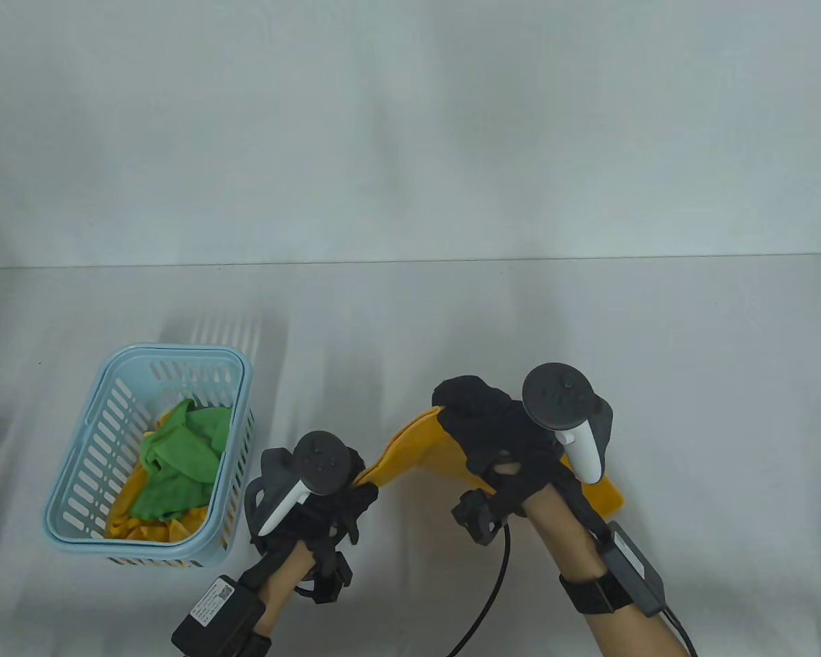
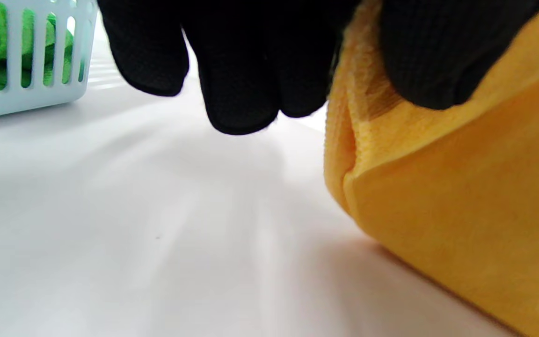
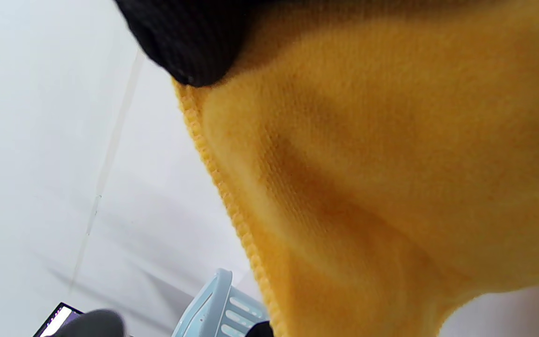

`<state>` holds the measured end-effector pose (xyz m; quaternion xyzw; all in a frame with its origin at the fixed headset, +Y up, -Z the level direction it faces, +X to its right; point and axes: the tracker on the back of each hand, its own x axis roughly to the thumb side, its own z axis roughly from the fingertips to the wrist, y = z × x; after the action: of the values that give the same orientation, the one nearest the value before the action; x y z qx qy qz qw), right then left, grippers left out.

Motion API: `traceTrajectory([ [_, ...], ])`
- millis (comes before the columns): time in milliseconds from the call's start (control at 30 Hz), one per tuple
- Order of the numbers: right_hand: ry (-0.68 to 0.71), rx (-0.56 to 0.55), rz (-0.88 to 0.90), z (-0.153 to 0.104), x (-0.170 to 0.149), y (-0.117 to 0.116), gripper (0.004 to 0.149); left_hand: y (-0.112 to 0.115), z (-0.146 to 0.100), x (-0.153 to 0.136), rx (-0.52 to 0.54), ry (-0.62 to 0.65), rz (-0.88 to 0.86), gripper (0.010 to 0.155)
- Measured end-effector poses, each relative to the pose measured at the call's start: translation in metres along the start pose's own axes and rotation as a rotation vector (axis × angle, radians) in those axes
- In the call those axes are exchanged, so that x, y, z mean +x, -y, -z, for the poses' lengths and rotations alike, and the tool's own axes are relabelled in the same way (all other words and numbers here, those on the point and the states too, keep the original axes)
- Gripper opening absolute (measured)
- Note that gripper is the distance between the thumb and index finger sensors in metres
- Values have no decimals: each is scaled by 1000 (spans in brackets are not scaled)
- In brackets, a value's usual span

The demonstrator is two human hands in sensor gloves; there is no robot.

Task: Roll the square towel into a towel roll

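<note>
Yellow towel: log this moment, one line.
yellow towel lifted, unrolled | left hand pinches corner | right hand grips edge

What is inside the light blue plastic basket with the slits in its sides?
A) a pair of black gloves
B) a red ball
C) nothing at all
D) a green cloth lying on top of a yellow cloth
D: the table view shows a crumpled green cloth lying over a yellow cloth inside the light blue plastic basket on the left of the table.
</note>
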<state>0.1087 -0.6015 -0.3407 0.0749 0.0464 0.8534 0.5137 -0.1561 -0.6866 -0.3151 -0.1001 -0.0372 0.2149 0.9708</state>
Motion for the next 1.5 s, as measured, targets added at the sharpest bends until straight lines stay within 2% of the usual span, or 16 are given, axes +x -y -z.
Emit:
traceTrajectory([
  [133,-9,-26,33,0,-4,12,41,-16,-7,-3,93,7,-69,44],
  [367,14,-79,120,-4,-2,35,40,-39,-16,-8,117,81,-291,45],
  [567,10,-82,110,-5,18,60,40,-88,-21,2,195,149,-429,45],
  [733,49,-108,67,-14,41,82,46,-133,-26,23,242,197,-419,44],
  [900,96,-131,51,-28,67,102,41,-172,-39,48,302,243,-377,44],
  [1267,185,-116,186,-58,120,133,39,-228,-82,83,436,396,-364,45],
  [1367,178,-140,160,-49,126,140,39,-237,-76,88,447,385,-341,45],
  [1500,67,-167,112,-15,112,137,39,-231,-38,85,376,283,-306,44],
])
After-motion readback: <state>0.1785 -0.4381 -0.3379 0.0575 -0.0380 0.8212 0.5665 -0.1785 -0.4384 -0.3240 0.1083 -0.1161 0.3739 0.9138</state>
